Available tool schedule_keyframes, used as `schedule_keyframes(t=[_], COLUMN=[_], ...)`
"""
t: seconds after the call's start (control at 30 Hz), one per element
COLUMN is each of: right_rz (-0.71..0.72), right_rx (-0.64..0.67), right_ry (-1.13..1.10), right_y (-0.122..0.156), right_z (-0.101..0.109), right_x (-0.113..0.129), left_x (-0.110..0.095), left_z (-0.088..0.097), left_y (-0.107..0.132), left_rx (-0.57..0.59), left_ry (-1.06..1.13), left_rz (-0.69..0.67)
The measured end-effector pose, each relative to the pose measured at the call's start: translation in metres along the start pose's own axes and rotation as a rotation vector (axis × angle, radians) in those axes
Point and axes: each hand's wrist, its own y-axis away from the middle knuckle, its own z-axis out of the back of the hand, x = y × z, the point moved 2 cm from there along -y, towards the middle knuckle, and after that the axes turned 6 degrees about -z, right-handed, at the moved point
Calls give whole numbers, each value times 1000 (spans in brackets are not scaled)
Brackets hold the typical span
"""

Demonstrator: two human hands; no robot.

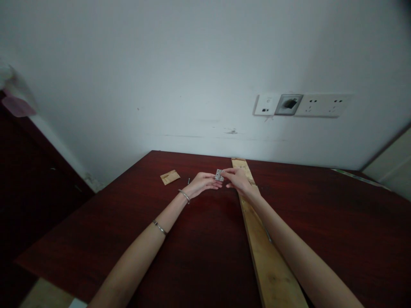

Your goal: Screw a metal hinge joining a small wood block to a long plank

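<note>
Small steel butt hinge (218, 175) pinched over the dark red table (199, 239), left grip (202, 184) and right grip (239, 179) nearly closed on it, exact finger contact hard to make out. Pale wooden plank (272, 265) under the right wrist; screw (189, 181) and cardboard scrap (170, 177) just beyond the left grip.

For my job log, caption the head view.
Left hand and right hand hold a small metal hinge over a dark red tabletop, beside a wooden plank.

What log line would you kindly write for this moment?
left hand: at metal hinge | right hand: holding hinge | wooden board: under right forearm
</note>
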Motion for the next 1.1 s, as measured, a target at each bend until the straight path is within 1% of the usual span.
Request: schedule_keyframes(t=[0.13, 0.3, 0.37, 0.5, 0.57, 0.67, 0.83, 0.97, 1.1], right_rz=[15, 20, 18, 10, 2, -6, -6, -26, -41], right_rx=[-40, -65, -67, -61, -55, -42, -37, -28, -4], right_ry=[-2, -24, -31, -44, -49, -54, -65, -69, -86], right_y=[1, 0, -1, -1, 0, 0, 1, 1, 0], right_z=[0, 0, 0, 0, 0, 0, 0, -1, -2], right_x=[2, 1, 0, -1, -2, -3, -4, -6, -7], left_x=[-1, 1, 3, 6, 6, 6, 6, 1, -5], left_z=[0, -4, -6, -8, -9, -11, -9, -8, -10], left_y=[0, 0, -1, -5, -6, -5, -4, -3, -2], left_rx=[-22, -41, -78, -188, -204, -194, -211, -267, -298], left_ry=[92, 76, 48, -24, -77, -193, -444, -661, -742], left_rz=[-17, -60, -87, -173, -230, -293, -304, -441, -562])
